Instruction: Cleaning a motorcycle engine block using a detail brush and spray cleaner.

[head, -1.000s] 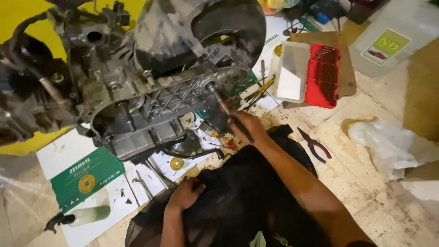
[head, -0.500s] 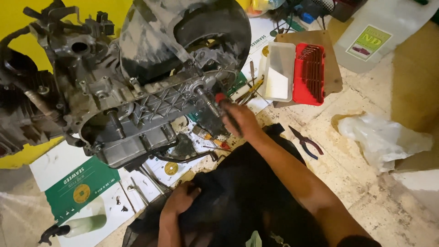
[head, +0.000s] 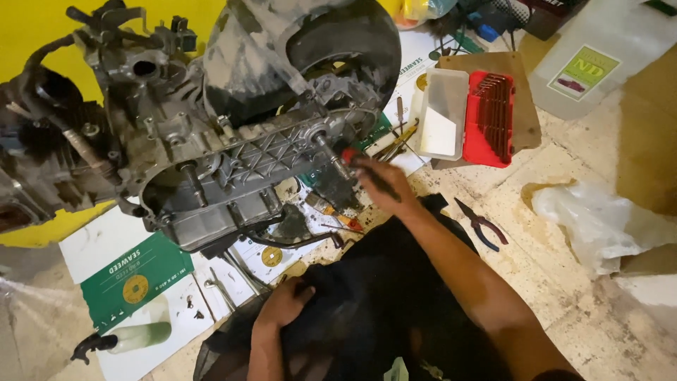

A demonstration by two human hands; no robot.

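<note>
A dirty grey scooter engine [head: 211, 152] with its rear wheel [head: 331, 49] lies on flattened cardboard on the floor. My right hand [head: 381, 182] is closed round a tool with a red and black handle [head: 350, 156], held against the shaft at the engine case's right end. My left hand [head: 282, 303] rests low in view on a black cloth or garment [head: 367, 303] over my lap, fingers curled into the fabric.
Red-handled pliers [head: 482, 224] lie on the tiled floor right of my arm. An open red case of hex keys [head: 490, 116] sits behind, beside a white plastic jug [head: 585, 56]. A crumpled plastic bag [head: 599, 222] is at right. Screwdrivers and spanners lie under the engine.
The view has shifted so the engine sits lower and more to the right. My right hand stays at the shaft with the tool. My left hand has barely moved.
</note>
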